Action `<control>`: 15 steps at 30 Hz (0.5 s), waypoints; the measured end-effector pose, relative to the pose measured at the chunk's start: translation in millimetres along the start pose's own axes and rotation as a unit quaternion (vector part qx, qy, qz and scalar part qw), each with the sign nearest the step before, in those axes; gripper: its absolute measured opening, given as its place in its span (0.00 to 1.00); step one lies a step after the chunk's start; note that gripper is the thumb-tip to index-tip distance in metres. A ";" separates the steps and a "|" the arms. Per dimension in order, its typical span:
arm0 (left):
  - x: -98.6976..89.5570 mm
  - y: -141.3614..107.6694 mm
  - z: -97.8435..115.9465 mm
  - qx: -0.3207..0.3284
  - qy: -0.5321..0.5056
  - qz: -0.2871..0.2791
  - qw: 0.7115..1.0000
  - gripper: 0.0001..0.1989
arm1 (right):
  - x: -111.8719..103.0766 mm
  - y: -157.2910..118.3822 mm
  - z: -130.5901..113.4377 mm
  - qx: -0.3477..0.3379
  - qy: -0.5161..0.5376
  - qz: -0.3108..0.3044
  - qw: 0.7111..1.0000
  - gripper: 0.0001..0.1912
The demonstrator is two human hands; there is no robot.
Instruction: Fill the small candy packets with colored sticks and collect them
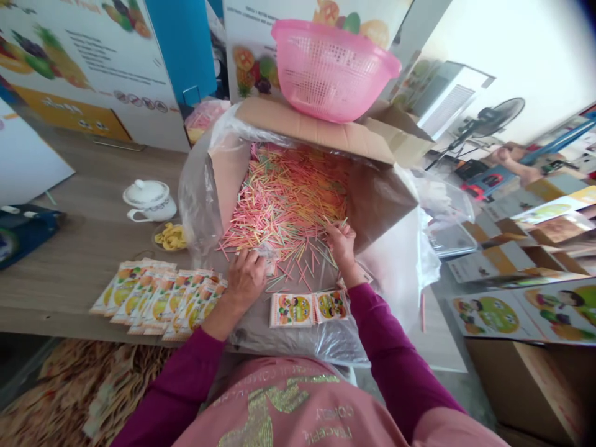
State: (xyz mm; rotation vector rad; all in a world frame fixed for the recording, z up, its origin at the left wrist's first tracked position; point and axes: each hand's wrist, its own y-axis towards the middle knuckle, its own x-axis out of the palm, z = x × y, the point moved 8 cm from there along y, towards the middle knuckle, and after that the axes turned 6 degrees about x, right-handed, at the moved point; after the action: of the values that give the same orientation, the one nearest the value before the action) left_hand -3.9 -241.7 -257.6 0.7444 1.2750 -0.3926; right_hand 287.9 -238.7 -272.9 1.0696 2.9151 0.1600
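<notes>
A cardboard box (372,202) lies on its side, its mouth towards me, with a heap of thin pink, yellow and green sticks (284,198) spilling out. At the front left of the heap, my left hand (246,276) is closed on the edge of a small clear plastic bag (270,256). My right hand (342,243), at the heap's right side, has its fingers closed round a few of the sticks. Between my forearms lie two printed sachets (292,310) side by side. Another sachet is partly hidden by my right wrist.
Rows of overlapping printed sachets (162,298) lie at the left. Behind them stand a white lidded cup (149,202) and a small dish of yellow pieces (170,237). A pink basket (335,71) rests above the box. Cartons (521,313) and a fan (503,118) are at right.
</notes>
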 end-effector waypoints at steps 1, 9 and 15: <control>0.2 -1.1 -0.3 0.003 0.001 0.001 1.000 0.09 | 2.5 0.0 2.2 0.001 0.033 0.008 0.999 0.18; 6.5 -8.4 -11.4 -0.008 -0.022 -0.031 0.999 0.13 | 37.0 -10.5 15.5 -0.019 -0.173 -0.178 0.969 0.26; 0.2 1.5 -24.9 -0.043 -0.052 0.017 0.998 0.13 | 33.2 -24.3 -16.0 -0.090 -0.262 -0.199 0.940 0.30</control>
State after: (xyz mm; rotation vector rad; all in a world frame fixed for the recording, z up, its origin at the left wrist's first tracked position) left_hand -20.6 -223.4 -260.0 0.6635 1.1723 -0.3415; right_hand 245.9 -237.1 -259.4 0.3937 2.4955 0.1035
